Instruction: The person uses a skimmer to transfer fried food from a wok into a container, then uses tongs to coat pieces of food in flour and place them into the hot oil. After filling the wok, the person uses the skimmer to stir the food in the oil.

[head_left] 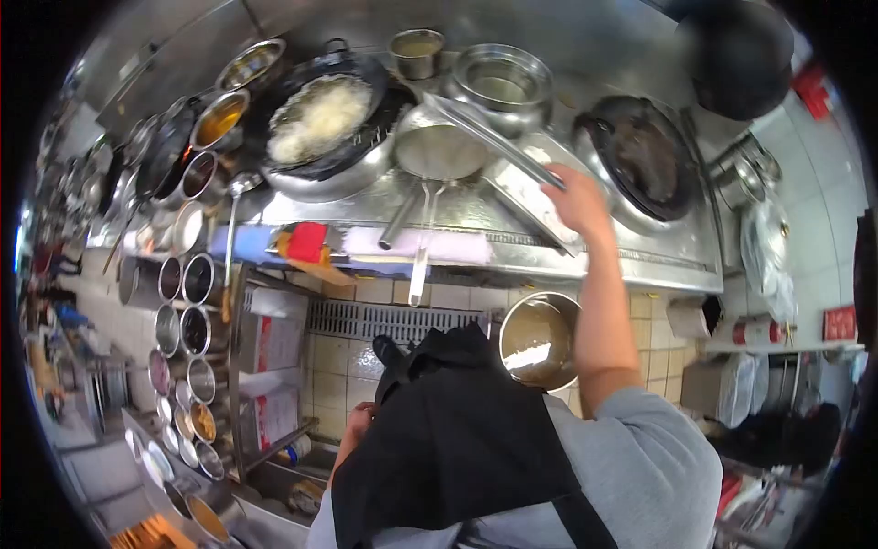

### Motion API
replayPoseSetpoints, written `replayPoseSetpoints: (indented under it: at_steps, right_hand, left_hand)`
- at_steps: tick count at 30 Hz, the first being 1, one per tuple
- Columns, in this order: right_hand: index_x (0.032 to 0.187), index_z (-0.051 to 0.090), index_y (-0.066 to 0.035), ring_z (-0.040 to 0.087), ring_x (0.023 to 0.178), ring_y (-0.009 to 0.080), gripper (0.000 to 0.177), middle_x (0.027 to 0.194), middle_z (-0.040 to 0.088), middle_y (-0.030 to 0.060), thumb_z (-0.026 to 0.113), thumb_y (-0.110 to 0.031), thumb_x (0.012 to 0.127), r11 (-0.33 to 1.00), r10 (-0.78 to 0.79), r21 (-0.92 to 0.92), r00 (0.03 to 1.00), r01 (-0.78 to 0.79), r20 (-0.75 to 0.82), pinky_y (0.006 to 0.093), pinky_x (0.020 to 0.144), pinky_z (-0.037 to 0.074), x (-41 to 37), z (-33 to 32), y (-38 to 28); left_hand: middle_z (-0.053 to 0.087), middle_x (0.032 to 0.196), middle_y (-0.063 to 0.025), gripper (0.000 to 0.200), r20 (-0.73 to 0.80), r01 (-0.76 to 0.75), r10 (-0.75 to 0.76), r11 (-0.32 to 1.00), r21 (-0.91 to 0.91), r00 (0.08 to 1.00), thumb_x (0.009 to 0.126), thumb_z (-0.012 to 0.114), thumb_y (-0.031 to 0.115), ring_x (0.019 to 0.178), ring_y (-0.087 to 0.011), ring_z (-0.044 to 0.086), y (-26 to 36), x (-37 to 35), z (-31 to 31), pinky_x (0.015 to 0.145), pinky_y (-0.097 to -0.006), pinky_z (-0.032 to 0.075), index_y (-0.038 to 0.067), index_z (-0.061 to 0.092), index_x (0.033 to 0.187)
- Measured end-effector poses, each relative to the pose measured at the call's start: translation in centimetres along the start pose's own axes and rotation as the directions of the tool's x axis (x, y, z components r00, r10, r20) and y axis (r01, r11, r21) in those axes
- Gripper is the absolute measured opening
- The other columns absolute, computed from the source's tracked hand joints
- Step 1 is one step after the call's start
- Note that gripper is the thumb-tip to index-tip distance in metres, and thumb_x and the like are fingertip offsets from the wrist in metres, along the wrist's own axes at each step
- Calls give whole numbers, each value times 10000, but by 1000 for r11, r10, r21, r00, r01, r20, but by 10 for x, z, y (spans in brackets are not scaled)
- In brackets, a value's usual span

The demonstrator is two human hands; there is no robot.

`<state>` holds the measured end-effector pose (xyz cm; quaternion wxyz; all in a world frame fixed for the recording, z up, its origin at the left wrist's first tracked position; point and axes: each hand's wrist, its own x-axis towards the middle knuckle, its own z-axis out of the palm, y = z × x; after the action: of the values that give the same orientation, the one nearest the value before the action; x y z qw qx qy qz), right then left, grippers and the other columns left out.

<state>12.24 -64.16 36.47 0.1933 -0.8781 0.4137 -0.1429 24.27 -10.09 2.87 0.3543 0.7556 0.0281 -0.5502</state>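
Note:
My right hand [578, 203] reaches over the steel stove counter, fingers wrapped round the near end of a long straight metal utensil [498, 139]. Its far end lies over the rim of a round strainer [441, 154], whose long handle points towards me. Behind the utensil stands a steel pot [504, 84] of liquid, and a white tray [521, 197] lies under it. Left of the strainer, pale food foams in a black wok [343, 146]. My left hand [359, 419] hangs low beside the black apron [448, 430], partly hidden, its fingers unclear.
A dark wok [645, 157] sits on the right burner. On the floor by the counter stands a large pot [540, 340] of brownish liquid. Folded cloths [421, 245] line the counter edge. Several steel containers [198, 279] fill the left rack; a ladle [240, 188] rests near them.

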Motion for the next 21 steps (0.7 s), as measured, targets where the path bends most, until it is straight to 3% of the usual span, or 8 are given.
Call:
replayPoseSetpoints:
  at_steps: [1, 3, 5, 6, 8, 13, 18, 21]
  right_hand:
    - [1088, 585, -124, 574, 927, 347, 335, 974, 623, 159, 604, -246, 777, 999, -10, -47, 995, 6, -95, 414, 802, 447, -12, -2, 48]
    - [1103, 574, -97, 572, 937, 344, 386, 973, 619, 167, 640, -230, 746, 962, 83, -260, 996, -84, -12, 423, 788, 452, -44, -49, 71]
    - [1127, 555, -98, 573, 935, 341, 413, 980, 611, 181, 634, -235, 745, 873, 207, -464, 976, -152, 70, 427, 786, 453, -59, -78, 73]
    - [1127, 556, -100, 571, 941, 341, 415, 982, 612, 178, 630, -237, 743, 866, 211, -483, 970, -129, 120, 427, 789, 455, -60, -81, 84]
    - [1128, 556, -103, 569, 946, 341, 416, 984, 613, 174, 626, -239, 741, 856, 228, -505, 959, -114, 170, 428, 792, 456, -53, -75, 101]
    - [917, 616, -79, 588, 896, 331, 245, 907, 631, 140, 636, -224, 720, 809, 175, -587, 961, -16, 214, 426, 776, 468, -23, -25, 131]
    - [1005, 625, -166, 592, 890, 303, 282, 927, 631, 119, 638, -204, 726, 832, 178, -549, 975, -78, 132, 412, 758, 472, -37, -91, 65]
    - [1044, 617, -131, 590, 888, 324, 329, 946, 630, 146, 647, -149, 717, 884, 76, -466, 994, -29, 82, 388, 755, 460, -27, -101, 43]
  left_hand:
    - [616, 871, -51, 252, -30, -75, 77, 994, 84, 997, 831, 473, 159, 675, -145, 581, 3, -5, 0, 511, -276, 413, 100, 555, 1061]
    - [614, 875, -50, 239, -58, -135, 147, 976, 172, 987, 843, 462, 172, 670, -144, 574, -3, -7, -7, 501, -268, 401, 109, 556, 1054]
    - [610, 881, -48, 266, 233, -425, 469, 880, -214, 852, 855, 444, 203, 670, -155, 571, -29, 36, -27, 492, -272, 395, 108, 532, 1088]
    - [607, 876, -43, 293, 255, -293, 213, 895, 335, 943, 860, 432, 243, 663, -156, 570, -23, 67, -37, 483, -279, 385, 113, 509, 1111]
    - [600, 849, -41, 304, 117, 111, -125, 986, 124, 985, 857, 442, 272, 641, -152, 568, 39, 54, -31, 479, -270, 381, 120, 504, 1113]
    - [597, 833, -25, 257, 63, 26, -35, 991, 130, 997, 840, 475, 218, 644, -129, 550, 115, 64, -35, 494, -263, 374, 130, 534, 1074]
    - [600, 838, -16, 273, 39, -179, 177, 983, 41, 983, 833, 483, 202, 612, -118, 557, 155, 48, -25, 488, -259, 372, 127, 535, 1090]
    - [628, 851, -55, 327, 50, -140, 141, 990, -9, 989, 797, 517, 205, 623, -138, 583, 123, 51, -28, 456, -252, 376, 92, 529, 1103]
